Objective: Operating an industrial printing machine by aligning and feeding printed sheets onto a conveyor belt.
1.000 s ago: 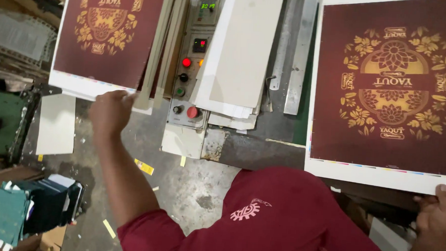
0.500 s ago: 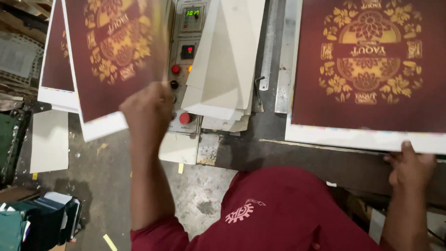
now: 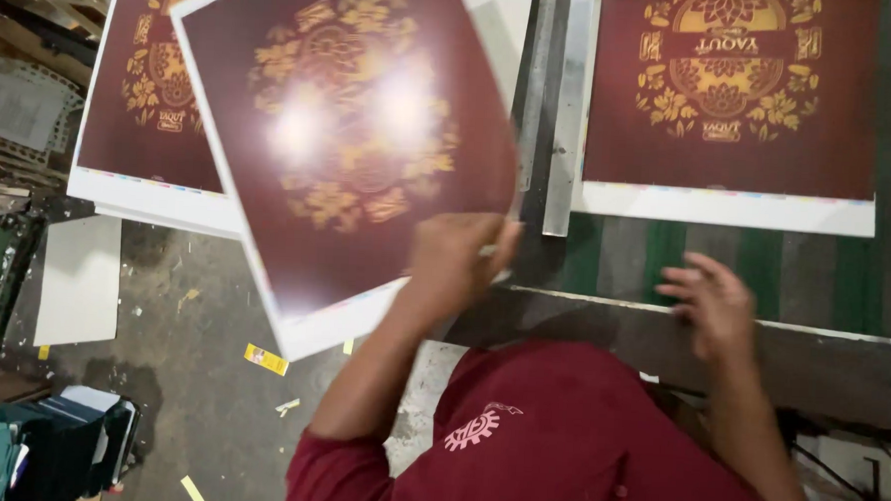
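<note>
Your left hand (image 3: 455, 256) pinches the near edge of a glossy maroon sheet (image 3: 350, 146), held in the air between stack (image 3: 142, 97) and surface (image 3: 755, 264), while your right hand (image 3: 714, 302) hovers with open fingers; I judge it must be laid squarely next.

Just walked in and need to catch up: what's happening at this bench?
A person in a dark red shirt holds a glossy maroon printed sheet with gold ornament by its lower edge in the left hand, lifted above a stack of matching sheets. The right hand hovers open over the green-striped table, near another printed sheet lying flat.
</note>
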